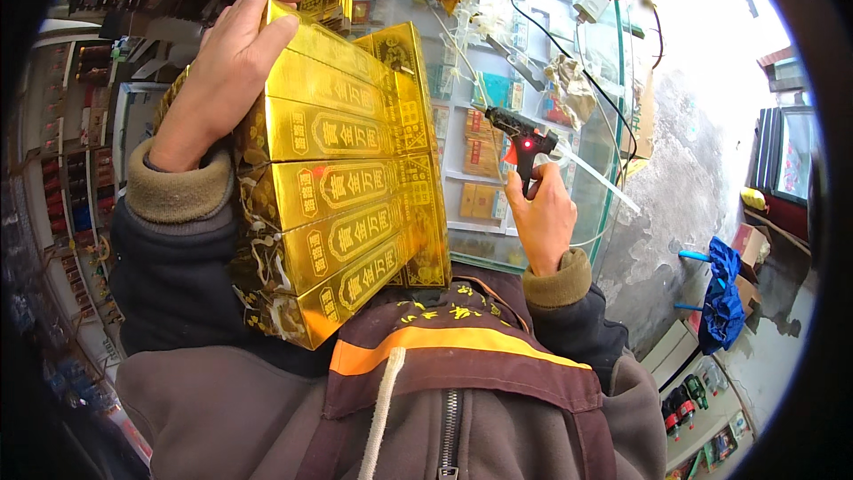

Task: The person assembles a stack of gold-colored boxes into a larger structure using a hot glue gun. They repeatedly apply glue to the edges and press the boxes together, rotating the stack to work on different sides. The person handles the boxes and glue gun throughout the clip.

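At the bottom center, a maroon apron point(462, 357) with an orange band covered the person's front. Left of center, a block of gold boxes point(338, 185) stood tilted, its upper corner clasped by the left hand point(238, 62). Right of center, the right hand point(544, 213) gripped a black glue gun point(530, 142), apart from the boxes, a white stick point(600, 177) jutting from its rear. Beyond lay the glass counter point(489, 250); at far right, a blue cloth bundle point(722, 298).
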